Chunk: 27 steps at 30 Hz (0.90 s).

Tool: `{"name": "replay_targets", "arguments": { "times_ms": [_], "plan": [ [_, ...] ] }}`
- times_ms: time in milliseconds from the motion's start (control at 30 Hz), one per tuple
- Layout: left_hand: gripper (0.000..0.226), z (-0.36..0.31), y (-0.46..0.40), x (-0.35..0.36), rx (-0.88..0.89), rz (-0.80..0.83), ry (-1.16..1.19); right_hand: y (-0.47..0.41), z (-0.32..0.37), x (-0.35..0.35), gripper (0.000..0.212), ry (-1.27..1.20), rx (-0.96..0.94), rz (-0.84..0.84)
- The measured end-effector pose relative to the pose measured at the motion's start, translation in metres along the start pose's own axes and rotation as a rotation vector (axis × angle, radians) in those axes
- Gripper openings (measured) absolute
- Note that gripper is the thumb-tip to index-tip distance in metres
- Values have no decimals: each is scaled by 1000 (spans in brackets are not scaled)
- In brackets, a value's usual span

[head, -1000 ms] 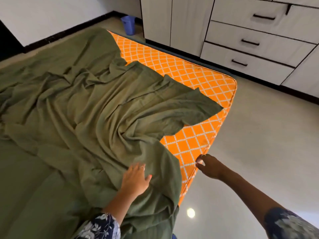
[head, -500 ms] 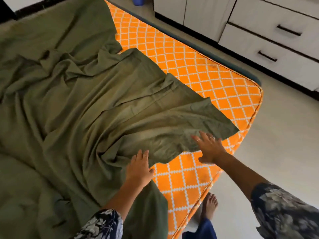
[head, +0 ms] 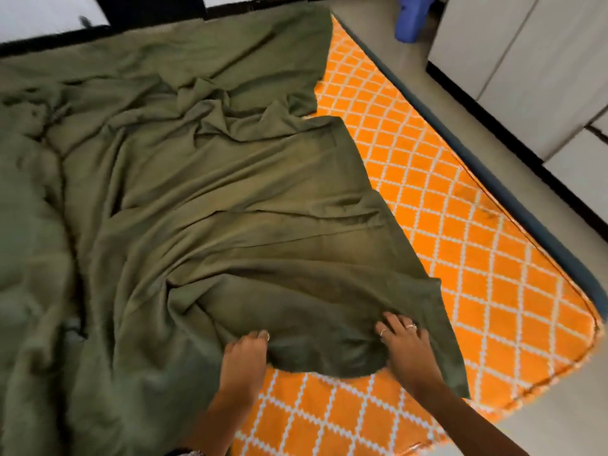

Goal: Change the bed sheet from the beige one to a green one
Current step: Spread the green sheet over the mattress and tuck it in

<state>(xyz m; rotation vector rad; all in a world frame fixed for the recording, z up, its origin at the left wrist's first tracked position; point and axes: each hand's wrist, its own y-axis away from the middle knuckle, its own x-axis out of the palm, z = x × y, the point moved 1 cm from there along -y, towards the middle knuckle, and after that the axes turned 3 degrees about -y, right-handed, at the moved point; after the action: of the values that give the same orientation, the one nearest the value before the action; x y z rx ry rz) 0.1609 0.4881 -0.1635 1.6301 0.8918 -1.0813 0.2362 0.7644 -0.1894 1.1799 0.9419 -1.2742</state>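
**A:** Where is the sheet at this moment?

**B:** The rumpled olive-green cotton bed sheet [head: 171, 199] lies spread over most of the orange mattress with a white diamond lattice pattern [head: 460, 245]. It covers the left and middle, bunched into deep folds. The right side and the near right corner of the mattress are bare.

**A:** And the hands?

**B:** Both are on the sheet's near edge. The left hand [head: 245, 355] has its fingers curled into the cloth and grips a fold of it, knuckles up, a ring on one finger. The right hand [head: 406, 345] lies on the fabric just beside that fold, its fingers [head: 391, 320] bent and digging into the sheet, bunching it; two rings show. Whether the thumb closes underneath I cannot tell.

**A:** What sits between the two hands?

**B:** A slack pouch of the green sheet, its hem curving over the orange pattern. A loose corner hangs past the right wrist toward the mattress edge.

**A:** Anything else around?

**B:** A dark blue band [head: 493, 179] runs along the far side of the mattress. Beyond it is a pale tiled floor [head: 559, 406], white cabinet doors [head: 513, 60] with a black base strip, and a blue plastic container [head: 413, 19] at the top.
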Motion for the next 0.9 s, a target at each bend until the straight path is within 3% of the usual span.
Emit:
{"name": "replay_targets", "arguments": {
  "times_ms": [67, 133, 167, 233, 267, 300, 400, 500, 567, 633, 700, 767, 800, 833, 900],
  "plan": [
    [25, -9, 5, -11, -123, 15, 117, -20, -5, -10, 47, -222, 177, -64],
    [20, -14, 12, -12, -199, -36, 340, -37, -5, -26, 31, -594, 417, -113],
    [28, -17, 18, -11, -188, -56, 406, -44, -5, -33, 27, -802, 430, -119],
    [75, -27, 37, -11, -47, 39, 330, -52, -6, -52, 26, -1013, 320, -101],
    [95, -31, 44, -10, 0, 119, 179, -52, -7, -65, 27, -1037, 235, -21],
    [105, -38, 53, -9, 21, 186, 12, -46, -7, -83, 28, -1053, 160, 108],
    [118, -70, 83, -3, -56, 161, -116, -8, -27, -140, 72, -871, -71, 498],
    [124, -106, 109, -3, -210, 73, -101, 44, -51, -194, 52, -555, -254, 897],
    [110, -137, 121, -4, -243, 26, -77, 68, -72, -217, 39, -335, -290, 986],
    [79, -166, 122, -10, -243, 39, -27, 83, -88, -230, 25, -173, -343, 912],
    [54, -191, 121, -15, -276, 34, 99, 89, -109, -233, 14, -40, -381, 696],
    [51, -212, 123, -18, -355, 9, 297, 88, -132, -232, 6, 127, -375, 443],
    [51, -228, 125, -19, -389, -8, 390, 87, -146, -230, 13, 131, -367, 336],
    [50, -241, 128, -23, -403, -50, 455, 85, -154, -229, 20, -34, -355, 277],
    [47, -274, 131, -31, -385, -111, 556, 82, -164, -236, 20, -851, -184, 282]
  ]
}}
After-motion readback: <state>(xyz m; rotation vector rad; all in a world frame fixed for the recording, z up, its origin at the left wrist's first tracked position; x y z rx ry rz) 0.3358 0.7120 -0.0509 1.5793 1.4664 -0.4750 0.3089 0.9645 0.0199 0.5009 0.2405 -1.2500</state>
